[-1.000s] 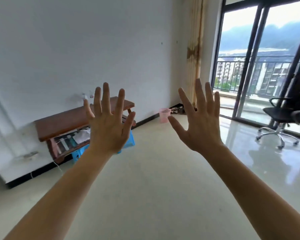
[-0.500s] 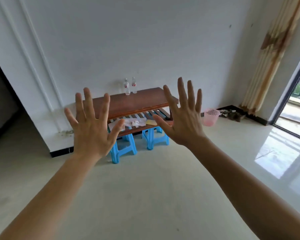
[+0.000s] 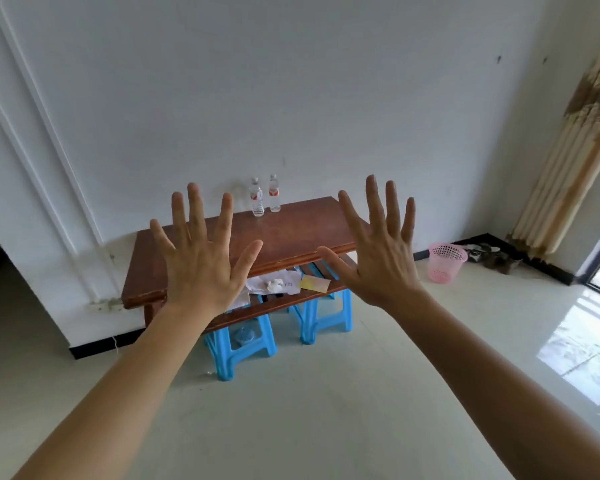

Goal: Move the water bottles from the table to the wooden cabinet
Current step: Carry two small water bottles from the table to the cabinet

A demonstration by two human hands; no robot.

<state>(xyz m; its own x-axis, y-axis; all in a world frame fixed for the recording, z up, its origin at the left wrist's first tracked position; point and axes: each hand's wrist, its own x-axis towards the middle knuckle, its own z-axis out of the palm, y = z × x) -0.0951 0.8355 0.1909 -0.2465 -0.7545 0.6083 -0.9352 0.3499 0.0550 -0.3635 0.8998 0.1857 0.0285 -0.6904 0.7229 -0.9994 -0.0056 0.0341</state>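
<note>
Wooden table (image 3: 291, 233) far ahead holds two bottles (image 3: 265, 197); left hand (image 3: 201, 268) and right hand (image 3: 378, 261) spread open, empty — approach comes next.

Both forearms are bare, with no sleeves showing, and the left hand (image 3: 201, 268) and right hand (image 3: 378, 261) are bare too.

2 blue stools (image 3: 278, 330) under the lower shelf, w/ papers (image 3: 274, 284) & a yellow sheet (image 3: 314, 284) on it. Pink basket (image 3: 445, 262) at 3 o'clock; shoes (image 3: 492, 256), curtain (image 3: 575, 157) beyond.
</note>
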